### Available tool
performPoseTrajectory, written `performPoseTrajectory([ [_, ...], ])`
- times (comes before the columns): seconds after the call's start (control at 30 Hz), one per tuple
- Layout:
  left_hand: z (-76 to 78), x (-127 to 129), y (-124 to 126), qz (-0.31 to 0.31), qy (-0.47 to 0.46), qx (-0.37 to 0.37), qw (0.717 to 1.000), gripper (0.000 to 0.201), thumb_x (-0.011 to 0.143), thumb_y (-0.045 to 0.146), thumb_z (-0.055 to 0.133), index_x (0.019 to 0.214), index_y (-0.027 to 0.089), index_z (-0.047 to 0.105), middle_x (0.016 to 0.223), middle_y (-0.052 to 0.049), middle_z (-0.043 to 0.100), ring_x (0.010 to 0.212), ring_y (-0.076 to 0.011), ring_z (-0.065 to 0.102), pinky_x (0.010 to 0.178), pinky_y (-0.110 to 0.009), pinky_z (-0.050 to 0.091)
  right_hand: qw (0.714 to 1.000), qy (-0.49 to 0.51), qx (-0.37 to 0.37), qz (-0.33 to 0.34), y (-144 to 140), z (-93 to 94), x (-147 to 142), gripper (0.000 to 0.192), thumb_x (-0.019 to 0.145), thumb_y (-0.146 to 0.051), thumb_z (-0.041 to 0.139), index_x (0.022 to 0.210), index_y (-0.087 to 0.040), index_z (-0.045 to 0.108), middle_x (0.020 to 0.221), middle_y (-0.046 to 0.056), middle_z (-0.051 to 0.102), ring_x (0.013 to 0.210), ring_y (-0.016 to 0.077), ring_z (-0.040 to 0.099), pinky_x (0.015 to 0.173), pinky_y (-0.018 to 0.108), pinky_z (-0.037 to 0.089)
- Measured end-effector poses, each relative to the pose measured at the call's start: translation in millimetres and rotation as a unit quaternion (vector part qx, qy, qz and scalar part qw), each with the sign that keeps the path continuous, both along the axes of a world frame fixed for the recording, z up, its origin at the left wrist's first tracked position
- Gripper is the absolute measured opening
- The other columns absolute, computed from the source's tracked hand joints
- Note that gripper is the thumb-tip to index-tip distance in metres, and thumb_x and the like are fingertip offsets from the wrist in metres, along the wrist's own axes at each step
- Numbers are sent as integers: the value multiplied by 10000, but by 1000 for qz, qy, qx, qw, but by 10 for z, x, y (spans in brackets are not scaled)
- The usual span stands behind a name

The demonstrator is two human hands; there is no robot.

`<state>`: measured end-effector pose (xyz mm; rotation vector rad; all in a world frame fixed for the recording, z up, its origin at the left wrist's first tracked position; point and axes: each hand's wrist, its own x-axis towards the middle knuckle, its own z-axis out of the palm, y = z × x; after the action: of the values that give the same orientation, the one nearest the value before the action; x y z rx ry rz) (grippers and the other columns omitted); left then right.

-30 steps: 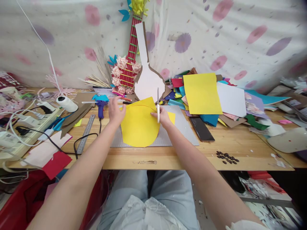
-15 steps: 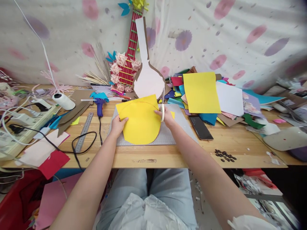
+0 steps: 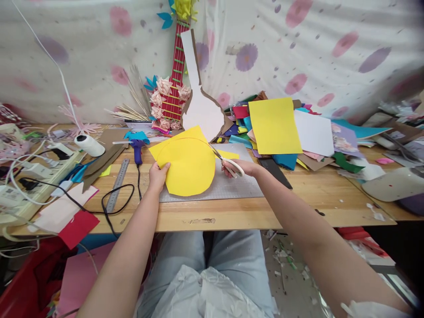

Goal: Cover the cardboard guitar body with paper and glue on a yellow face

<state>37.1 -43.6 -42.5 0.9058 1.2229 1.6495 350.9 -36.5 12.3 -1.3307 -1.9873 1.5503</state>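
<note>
My left hand (image 3: 158, 175) pinches the yellow sheet (image 3: 188, 164) at its 9 o'clock edge, thumb on top, fingers under it. The sheet sits at the middle of the counter (image 3: 324, 198), partly lifted over the grey cutting mat (image 3: 228, 185), rounded along its near side with a pencilled curve running across its far corner. My right hand (image 3: 243, 168) is closed around the white handles of the scissors (image 3: 225, 161), whose blades point toward 10 o'clock and meet the sheet's edge at about 3 o'clock.

At 9 o'clock from my left hand lie a steel ruler (image 3: 118, 179) and a black cable (image 3: 115, 201); its markings are too small to read. A purple glue gun (image 3: 137, 147) lies at 11 o'clock, a white spool of thread (image 3: 88, 145) further left. Just past my right hand a dark phone (image 3: 274, 171) lies face up with a blank screen. At 1 o'clock is a heap of coloured paper (image 3: 281, 126) topped by a second yellow page. A cardboard guitar shape (image 3: 200, 110) leans on the flowered cloth at 12 o'clock. I can read no lettering on anything here
</note>
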Motion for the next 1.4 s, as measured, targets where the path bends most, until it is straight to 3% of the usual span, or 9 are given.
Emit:
performPoseTrajectory([
  [0.2,-11,1,-16,-18,38,-10,999,372,532,263,731,863,159,597,885,-46,691,723,-156,625,693,-295,491,1000,14,-17,-3,31,28,-99,565,709,-712,494,767,-152,540,620,26,568,529,112,521,458,221,405],
  [0.8,14,-16,-147,-37,18,-28,999,458,514,284,749,926,159,594,927,-55,688,756,-157,626,738,-310,485,1000,-27,9,7,38,126,-189,558,718,-705,475,695,-151,536,573,11,549,470,103,493,442,229,387],
  [1.07,37,-12,-157,-39,14,-36,998,404,542,236,731,917,166,599,927,-55,694,779,-165,637,743,-314,491,999,-26,21,20,88,44,-117,597,735,-740,395,706,-159,531,530,-5,515,452,100,476,441,230,368],
  [1.4,14,-24,-147,-53,18,-31,998,413,523,262,746,895,155,600,914,-60,693,749,-163,635,734,-317,489,1000,-16,13,3,62,46,-102,524,741,-675,488,694,-154,524,524,-8,496,439,85,449,422,216,353],
])
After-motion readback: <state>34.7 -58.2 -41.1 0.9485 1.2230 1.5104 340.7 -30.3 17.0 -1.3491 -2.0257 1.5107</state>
